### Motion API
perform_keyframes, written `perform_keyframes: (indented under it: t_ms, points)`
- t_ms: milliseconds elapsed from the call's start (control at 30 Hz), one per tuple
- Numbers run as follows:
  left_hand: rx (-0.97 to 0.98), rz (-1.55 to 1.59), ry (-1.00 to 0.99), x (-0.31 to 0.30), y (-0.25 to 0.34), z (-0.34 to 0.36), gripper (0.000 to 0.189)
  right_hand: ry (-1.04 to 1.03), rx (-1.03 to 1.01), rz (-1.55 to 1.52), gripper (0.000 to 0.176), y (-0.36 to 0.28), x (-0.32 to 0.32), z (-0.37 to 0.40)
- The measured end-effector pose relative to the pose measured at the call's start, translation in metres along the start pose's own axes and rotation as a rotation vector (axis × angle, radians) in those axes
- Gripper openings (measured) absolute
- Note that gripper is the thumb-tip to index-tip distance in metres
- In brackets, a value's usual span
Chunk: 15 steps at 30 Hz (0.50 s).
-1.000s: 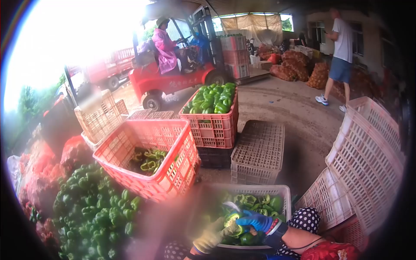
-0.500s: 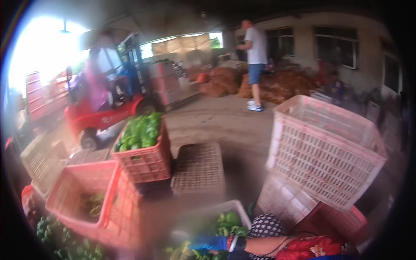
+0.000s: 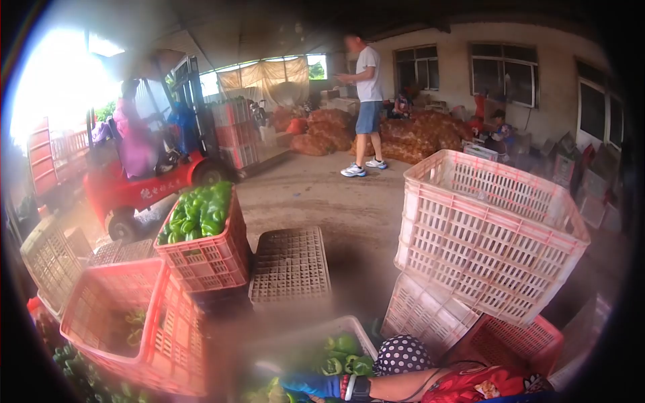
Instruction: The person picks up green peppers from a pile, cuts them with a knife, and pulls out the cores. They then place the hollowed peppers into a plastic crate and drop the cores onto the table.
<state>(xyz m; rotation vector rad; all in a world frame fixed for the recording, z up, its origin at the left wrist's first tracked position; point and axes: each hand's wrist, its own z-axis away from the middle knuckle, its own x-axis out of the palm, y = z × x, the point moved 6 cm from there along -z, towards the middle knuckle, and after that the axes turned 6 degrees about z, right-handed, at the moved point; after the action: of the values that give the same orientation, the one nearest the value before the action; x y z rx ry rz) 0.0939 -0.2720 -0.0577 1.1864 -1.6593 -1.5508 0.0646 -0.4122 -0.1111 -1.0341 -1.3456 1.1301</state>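
Observation:
My right hand (image 3: 306, 383), in a blue glove with a red band and a dark watch at the wrist, reaches in from the lower right. It is over green peppers (image 3: 349, 350), beside a pale crate (image 3: 366, 334) that holds several of them. Its fingers are blurred and partly lost in the peppers at the bottom edge, so a grip cannot be made out. My left hand is outside the picture. Just above my forearm shows a black cloth with white dots (image 3: 403, 354).
A red crate (image 3: 209, 258) heaped with green peppers stands ahead. Left of it is a pink crate (image 3: 158, 316) with a few pale peppers. Large pinkish crates (image 3: 490, 235) are stacked at right. A person drives a red forklift (image 3: 151, 195); a person in white (image 3: 368, 80) stands behind.
The view has shifted, so most things sit a little further left. The standing person's legs are now apart, in a stride. My right hand stays low over the peppers.

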Motion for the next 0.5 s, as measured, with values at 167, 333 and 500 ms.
perform_keyframes:
  t_ms: [167, 333, 500]
  points:
    - [-0.144, 0.197, 0.025, 0.001, 0.031, -0.001, 0.028, 0.016, 0.162, -0.008, 0.070, -0.098, 0.031, 0.036]
    - [-0.199, 0.198, -0.042, 0.000, 0.033, 0.000, 0.032, 0.078, 0.409, -0.109, 0.048, -0.052, 0.029, 0.037]
    - [-0.178, 0.257, -0.040, 0.003, 0.030, 0.001, 0.029, 0.075, 0.432, -0.295, 0.055, -0.041, 0.029, 0.034]
